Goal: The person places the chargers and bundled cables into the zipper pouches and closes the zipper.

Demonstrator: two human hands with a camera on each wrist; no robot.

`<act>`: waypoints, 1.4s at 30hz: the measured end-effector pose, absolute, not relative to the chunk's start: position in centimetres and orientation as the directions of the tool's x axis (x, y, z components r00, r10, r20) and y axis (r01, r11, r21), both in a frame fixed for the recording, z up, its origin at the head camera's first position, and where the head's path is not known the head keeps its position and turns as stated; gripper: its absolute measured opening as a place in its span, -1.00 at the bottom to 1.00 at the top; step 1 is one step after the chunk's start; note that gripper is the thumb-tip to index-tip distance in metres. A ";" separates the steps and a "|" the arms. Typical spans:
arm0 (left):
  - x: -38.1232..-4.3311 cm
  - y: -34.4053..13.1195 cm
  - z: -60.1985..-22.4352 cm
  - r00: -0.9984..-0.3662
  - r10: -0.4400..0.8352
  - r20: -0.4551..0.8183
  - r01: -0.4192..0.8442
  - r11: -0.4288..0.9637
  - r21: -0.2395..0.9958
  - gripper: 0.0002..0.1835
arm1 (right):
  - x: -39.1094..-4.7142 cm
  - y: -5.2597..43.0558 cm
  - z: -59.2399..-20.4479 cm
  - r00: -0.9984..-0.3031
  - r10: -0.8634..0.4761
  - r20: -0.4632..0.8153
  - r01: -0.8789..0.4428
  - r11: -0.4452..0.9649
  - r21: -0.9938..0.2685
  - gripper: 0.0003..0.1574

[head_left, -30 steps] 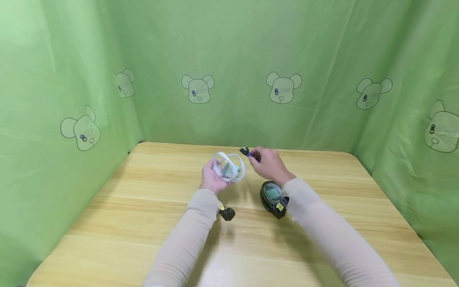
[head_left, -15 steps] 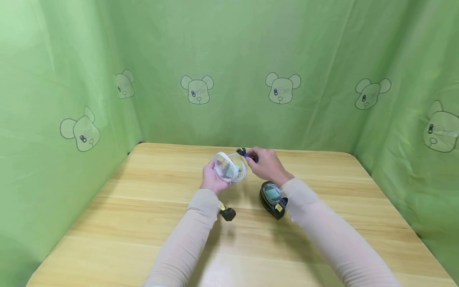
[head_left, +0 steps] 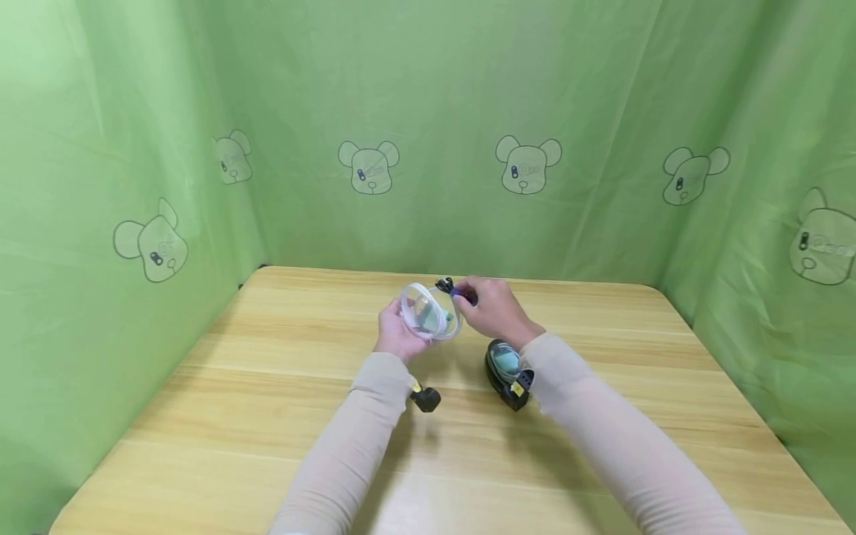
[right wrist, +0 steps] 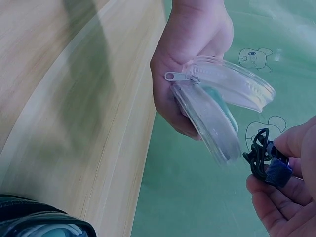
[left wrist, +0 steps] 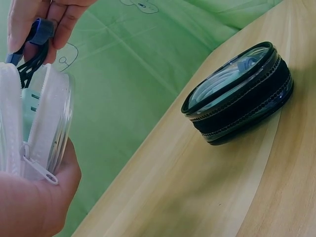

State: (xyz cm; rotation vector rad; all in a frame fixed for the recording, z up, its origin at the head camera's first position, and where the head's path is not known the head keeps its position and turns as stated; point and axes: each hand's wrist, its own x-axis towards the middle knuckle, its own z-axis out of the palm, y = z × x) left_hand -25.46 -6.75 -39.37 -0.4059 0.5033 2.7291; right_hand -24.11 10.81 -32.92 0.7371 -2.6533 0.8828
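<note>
My left hand [head_left: 396,332] grips a round clear pouch [head_left: 420,321] with white zip edging, held up above the table. Its zip is undone and its two halves gape apart; a pale green charger plug [left wrist: 28,111] with slots sits inside. The zip pull [right wrist: 177,76] hangs at one end of the opening. Between thumb and fingers, my right hand [head_left: 495,308] pinches a coiled black cable [right wrist: 257,157] bound with a blue strap [right wrist: 279,173]. In the left wrist view, the coil's lower end hangs right at the pouch's mouth, over the plug.
A similar pouch with black edging [left wrist: 242,101] stands on the wooden table [head_left: 254,401], near my right wrist. Through its clear side show a pale coiled cable and something green. Green curtains [head_left: 435,82] with bear outlines enclose the table's back and sides.
My right hand has moved a little to the left with the black cable, bringing it to the clear pouch's opening. My left hand and the pouch have hardly shifted.
</note>
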 end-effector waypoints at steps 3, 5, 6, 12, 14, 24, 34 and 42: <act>-25.4 -6.8 -39.3 -0.905 0.261 -0.335 -0.364 -0.883 0.296 -0.45 | -24.2 10.7 -33.0 -0.819 -0.404 0.407 -0.567 0.673 -0.474 -0.73; -25.3 -6.8 -39.2 -0.908 0.252 -0.336 -0.356 -0.885 0.300 -0.48 | -24.2 10.6 -33.1 -0.803 -0.418 0.425 -0.589 0.664 -0.461 -0.74; -25.3 -6.8 -39.2 -0.909 0.248 -0.336 -0.353 -0.886 0.300 -0.50 | -24.2 10.6 -33.1 -0.797 -0.423 0.432 -0.597 0.660 -0.455 -0.74; -25.3 -6.7 -39.1 -0.910 0.236 -0.341 -0.341 -0.894 0.290 -0.57 | -24.4 10.5 -33.4 -0.768 -0.443 0.462 -0.633 0.638 -0.439 -0.77; -25.3 -6.7 -39.0 -0.907 0.242 -0.344 -0.346 -0.893 0.287 -0.58 | -24.4 10.4 -33.4 -0.760 -0.449 0.469 -0.642 0.630 -0.437 -0.77; -25.6 -6.6 -38.9 -0.900 0.324 -0.290 -0.396 -0.887 0.239 -0.38 | -24.4 10.2 -33.5 -0.724 -0.481 0.494 -0.683 0.596 -0.422 -0.75; -25.4 -6.4 -38.9 -0.896 0.333 -0.293 -0.400 -0.892 0.211 -0.36 | -24.4 10.4 -33.9 -0.722 -0.483 0.495 -0.688 0.581 -0.435 -0.73; -25.4 -6.4 -39.3 -0.897 0.332 -0.292 -0.399 -0.893 0.209 -0.34 | -24.2 10.4 -34.6 -0.724 -0.473 0.502 -0.684 0.588 -0.432 -0.69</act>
